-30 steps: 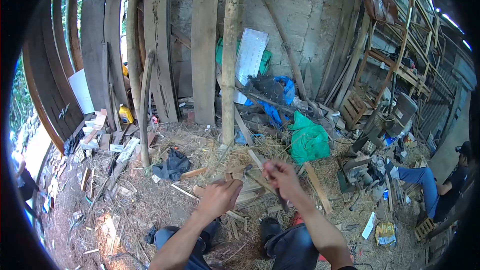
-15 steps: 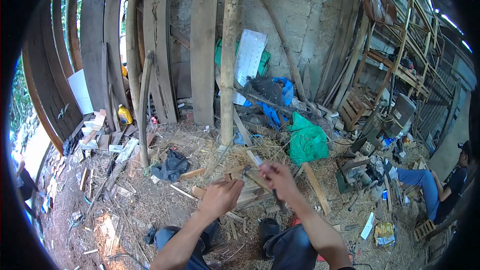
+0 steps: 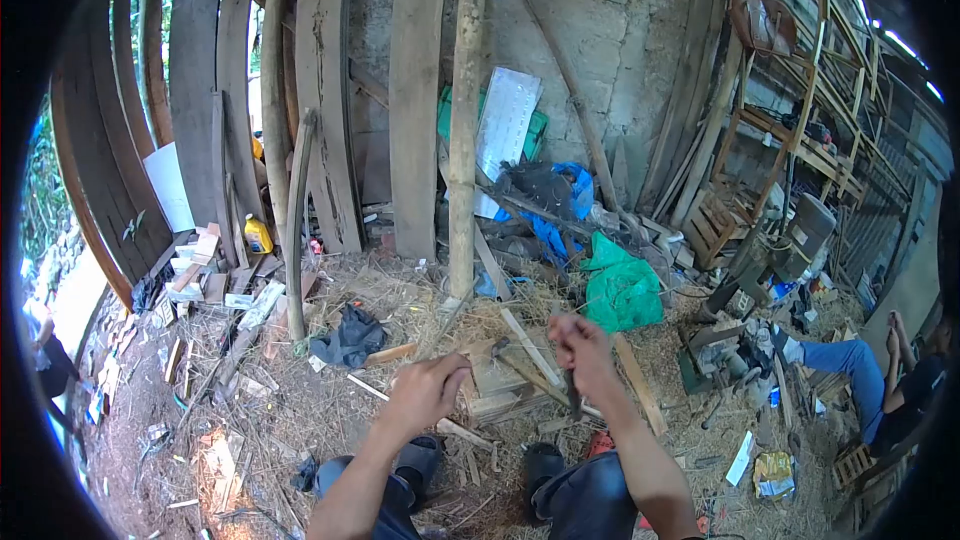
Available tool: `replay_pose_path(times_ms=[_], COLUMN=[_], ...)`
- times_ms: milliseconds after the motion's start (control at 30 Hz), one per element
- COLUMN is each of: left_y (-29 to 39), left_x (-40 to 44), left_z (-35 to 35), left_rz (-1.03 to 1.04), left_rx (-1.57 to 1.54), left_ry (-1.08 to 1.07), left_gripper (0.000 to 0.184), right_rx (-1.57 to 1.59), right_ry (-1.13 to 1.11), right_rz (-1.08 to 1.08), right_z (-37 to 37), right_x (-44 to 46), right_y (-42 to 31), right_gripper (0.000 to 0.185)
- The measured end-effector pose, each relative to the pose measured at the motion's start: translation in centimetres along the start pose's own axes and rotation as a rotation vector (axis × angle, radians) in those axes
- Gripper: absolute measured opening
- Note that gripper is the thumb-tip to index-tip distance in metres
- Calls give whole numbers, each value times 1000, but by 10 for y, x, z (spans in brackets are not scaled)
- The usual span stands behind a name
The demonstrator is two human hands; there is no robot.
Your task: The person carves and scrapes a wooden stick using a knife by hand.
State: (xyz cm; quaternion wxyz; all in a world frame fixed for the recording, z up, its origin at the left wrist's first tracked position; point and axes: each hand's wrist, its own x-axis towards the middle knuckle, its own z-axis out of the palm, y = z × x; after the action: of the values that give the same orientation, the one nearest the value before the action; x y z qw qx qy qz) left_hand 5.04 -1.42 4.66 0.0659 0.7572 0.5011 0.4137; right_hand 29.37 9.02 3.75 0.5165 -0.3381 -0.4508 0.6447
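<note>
Head view, tool: the dark tool is right of centre, low in the frame; its visible length juts from the bottom of the right hand, long axis near upright with a slight tilt.
Right fingers: curled and clamped on the tool; the nearer hand, as it holds it.
Left hand: left of the tool and apart from it, knuckles up, fingers bent in; whether they pinch anything I cannot tell.
Gap between hands: a pale strip of flat, straight-edged wood slants from upper left to lower right, its lower end near the tool; beside it a thin stick with a dark head slants the same way.
Wood below: rough, squared offcuts in dull tan, near the middle of the frame.
Board: long, flat, sawn, right of the right hand.
Floor: dry straw and shavings over dull earth.
Bags: green one, crumpled and glossy, above the right hand; black one, limp and creased, upper left of the left hand.
Post: round, mottled, upright, upper centre.
</note>
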Motion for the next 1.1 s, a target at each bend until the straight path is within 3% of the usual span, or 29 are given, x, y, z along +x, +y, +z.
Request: replay_pose_path(times_ms=[67, 133, 200, 267, 467, 533, 600, 700, 933, 1000, 1100], left_y=[8, 12, 12, 10, 5, 9, 7, 2, 5, 4, -2], left_x=[4, 5, 6, 5, 0, 1, 0, -2, 0, -4, -6], left_z=[6, 10, 2, -6, -4, -1, 0, -2, -5, -11, -15], left_rz=[-50, -150, -157, -166, -146, -143, -115, -53, -10, -34, -37], left_rx=[-58, -134, -185, -241, -165, -179, -163, -109, -88, -109, -99], left_ry=[-13, -47, -70, -90, -81, -53, -43, -33, -59, -51, -43], left_gripper=[7, 8, 9, 9, 10, 10, 10, 11, 12, 10, 9], right_rx=[-114, -99, -119, -16, 110, -120, -87, -131, -160, -73, 4], right_ry=[-55, -268, -208, 20, -121, -203, -257, -147, -211, 10, 83], right_rz=[14, 85, 132, 78, 163, 166, 177, 107, 103, 15, 8], right_z=[27, 45, 44, 22, 11, 39, 44, 36, 18, 2, -22], right_x=[-11, -17, -11, 1, -8, -23, -22, -14, -5, 3, 7], right_y=[7, 16, 10, 3, 6, 6, 9, 1, -5, -14, -20], right_gripper=[18, 17, 15, 16, 16, 18, 16, 15, 15, 17, 15])
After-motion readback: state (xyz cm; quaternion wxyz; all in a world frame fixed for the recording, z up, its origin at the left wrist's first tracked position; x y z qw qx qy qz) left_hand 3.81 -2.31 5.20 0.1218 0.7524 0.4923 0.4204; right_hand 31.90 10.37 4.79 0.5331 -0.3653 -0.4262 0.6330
